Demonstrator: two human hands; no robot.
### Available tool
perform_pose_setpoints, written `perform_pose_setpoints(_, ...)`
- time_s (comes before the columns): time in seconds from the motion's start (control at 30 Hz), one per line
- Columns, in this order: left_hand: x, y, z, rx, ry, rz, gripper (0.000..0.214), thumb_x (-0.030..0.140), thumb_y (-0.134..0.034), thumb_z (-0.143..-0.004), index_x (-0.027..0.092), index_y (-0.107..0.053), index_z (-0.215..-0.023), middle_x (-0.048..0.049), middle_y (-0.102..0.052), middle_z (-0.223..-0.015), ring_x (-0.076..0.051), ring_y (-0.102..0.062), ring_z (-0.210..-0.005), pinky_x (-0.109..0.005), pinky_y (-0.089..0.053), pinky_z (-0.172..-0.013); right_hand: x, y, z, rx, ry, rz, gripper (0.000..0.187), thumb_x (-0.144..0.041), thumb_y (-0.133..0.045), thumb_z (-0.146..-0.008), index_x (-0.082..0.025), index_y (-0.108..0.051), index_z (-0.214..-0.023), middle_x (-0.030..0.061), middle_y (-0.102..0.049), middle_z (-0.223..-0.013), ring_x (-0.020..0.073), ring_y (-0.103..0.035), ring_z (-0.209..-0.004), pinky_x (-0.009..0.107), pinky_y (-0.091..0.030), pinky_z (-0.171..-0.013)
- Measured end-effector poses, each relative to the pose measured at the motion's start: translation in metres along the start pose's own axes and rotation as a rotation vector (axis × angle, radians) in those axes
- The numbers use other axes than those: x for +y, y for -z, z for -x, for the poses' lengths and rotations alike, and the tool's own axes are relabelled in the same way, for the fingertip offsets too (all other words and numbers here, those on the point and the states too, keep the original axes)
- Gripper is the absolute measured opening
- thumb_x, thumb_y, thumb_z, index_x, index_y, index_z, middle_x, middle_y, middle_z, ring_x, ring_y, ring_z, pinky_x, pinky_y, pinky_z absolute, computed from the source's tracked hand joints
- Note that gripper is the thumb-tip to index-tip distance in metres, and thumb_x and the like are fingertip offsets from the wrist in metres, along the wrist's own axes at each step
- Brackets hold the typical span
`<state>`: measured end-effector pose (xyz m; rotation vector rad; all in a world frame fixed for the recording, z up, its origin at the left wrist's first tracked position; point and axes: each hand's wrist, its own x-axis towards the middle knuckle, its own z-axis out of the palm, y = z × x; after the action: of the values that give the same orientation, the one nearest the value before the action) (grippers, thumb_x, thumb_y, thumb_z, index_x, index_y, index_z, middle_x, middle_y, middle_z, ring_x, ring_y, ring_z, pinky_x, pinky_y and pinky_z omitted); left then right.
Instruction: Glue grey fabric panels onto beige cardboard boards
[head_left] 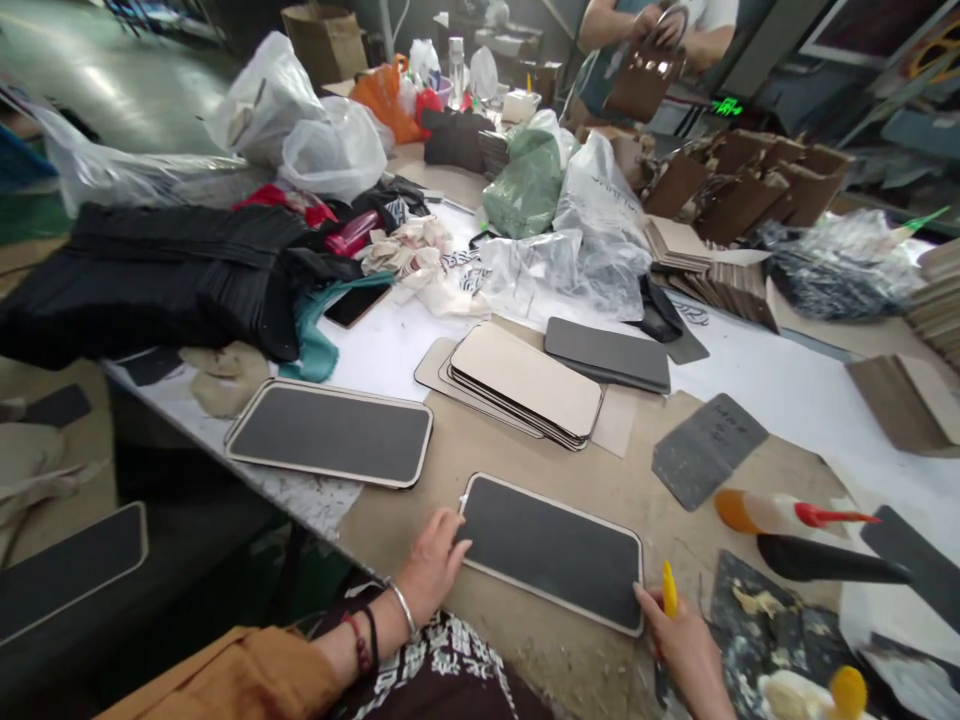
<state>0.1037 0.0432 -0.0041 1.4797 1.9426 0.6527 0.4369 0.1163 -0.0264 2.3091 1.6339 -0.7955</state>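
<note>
A dark grey rounded panel with a pale rim (555, 550) lies on the table before me. My left hand (435, 560) has bent fingers at its left end, seemingly gripping the edge. At the opposite end, the thumb of my right hand (682, 645) touches the rim. That hand is closed round a slim tool with a yellow end (669, 588); its lower part is mostly hidden. Another dark panel with a pale rim (330, 432) rests to the left. Behind sits a stack of beige rounded panels (529, 375), beside some plain dark grey pieces (607, 352).
On the right are a bottle with a red nozzle (772, 512), a black-handled object (829, 560) and a glue-smeared dark board (757, 610). Black folded material (150, 280), a phone (358, 303) and plastic bags (570, 250) lie farther back. Beyond, a person holds a brown bag (645, 80).
</note>
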Motion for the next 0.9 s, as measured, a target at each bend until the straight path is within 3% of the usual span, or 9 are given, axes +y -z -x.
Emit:
perform_pose_setpoints(0.13, -0.005, 0.001, -0.006, 0.013, 0.479, 0.283, 0.012, 0.016, -0.056, -0.066, 0.016, -0.055, -0.078, -0.0028, -0.059, -0.079, -0.014, -0.057, -0.070, -0.031, -0.047, -0.072, -0.014, 0.003, 0.003, -0.040, -0.017, -0.005, 0.031, -0.049, -0.040, -0.070, -0.022, -0.052, -0.061, 0.0011, -0.058, -0.052, 0.0198, -0.060, -0.060, 0.026, -0.041, -0.054)
perform_pose_setpoints(0.33, -0.003, -0.017, -0.023, -0.112, 0.624, 0.448, 0.010, 0.022, -0.054, -0.066, 0.015, -0.051, -0.059, 0.0059, -0.048, -0.047, -0.010, -0.049, -0.041, -0.021, -0.041, -0.041, -0.008, 0.008, 0.008, -0.067, 0.022, -0.031, 0.034, -0.049, -0.040, -0.070, -0.023, -0.040, -0.048, -0.0010, -0.053, -0.046, 0.0152, -0.054, -0.053, 0.023, -0.037, -0.052)
perform_pose_setpoints(0.5, 0.007, -0.027, -0.029, -0.203, 0.652, 0.488, 0.008, 0.017, -0.052, -0.066, 0.015, -0.048, -0.059, 0.0066, -0.047, -0.049, -0.008, -0.048, -0.041, -0.019, -0.041, -0.037, 0.017, 0.008, 0.016, -0.068, -0.052, 0.031, 0.031, -0.046, -0.040, -0.073, -0.023, -0.037, -0.051, -0.0014, -0.053, -0.048, 0.0151, -0.055, -0.053, 0.023, -0.038, -0.053)
perform_pose_setpoints(0.6, 0.010, -0.028, -0.031, -0.241, 0.654, 0.454, 0.011, 0.016, -0.051, -0.068, 0.016, -0.046, -0.058, 0.0072, -0.046, -0.049, -0.007, -0.047, -0.041, -0.019, -0.041, -0.038, 0.019, 0.008, 0.025, -0.024, -0.074, 0.120, 0.029, -0.047, -0.038, -0.076, -0.023, -0.041, -0.060, 0.0027, -0.059, -0.058, 0.0178, -0.058, -0.058, 0.026, -0.040, -0.054)
perform_pose_setpoints(0.7, 0.011, -0.023, -0.033, -0.293, 0.638, 0.387, 0.012, 0.019, -0.051, -0.069, 0.017, -0.044, -0.059, 0.0078, -0.044, -0.045, -0.009, -0.047, -0.038, -0.019, -0.038, -0.037, -0.002, 0.007, 0.033, 0.103, -0.037, 0.205, 0.032, -0.050, -0.031, -0.080, -0.022, -0.043, -0.069, 0.0086, -0.061, -0.072, 0.0206, -0.060, -0.062, 0.028, -0.039, -0.053)
perform_pose_setpoints(0.8, 0.012, -0.013, -0.031, -0.339, 0.592, 0.304, 0.011, 0.023, -0.054, -0.070, 0.017, -0.047, -0.064, 0.0067, -0.045, -0.044, -0.012, -0.050, -0.041, -0.022, -0.039, -0.042, -0.041, 0.001, 0.035, 0.034, 0.132, 0.177, 0.027, -0.046, -0.032, -0.082, -0.024, -0.042, -0.070, 0.0034, -0.060, -0.065, 0.0186, -0.060, -0.061, 0.025, -0.039, -0.055)
perform_pose_setpoints(0.9, 0.010, -0.002, -0.027, -0.274, 0.311, 0.038, 0.008, 0.024, -0.052, -0.074, 0.018, -0.052, -0.078, 0.0005, -0.055, -0.064, -0.015, -0.056, -0.065, -0.027, -0.044, -0.063, -0.077, -0.007, 0.032, -0.083, 0.235, 0.148, 0.024, -0.044, -0.036, -0.083, -0.024, -0.041, -0.070, 0.0002, -0.060, -0.062, 0.0168, -0.061, -0.062, 0.023, -0.037, -0.056)
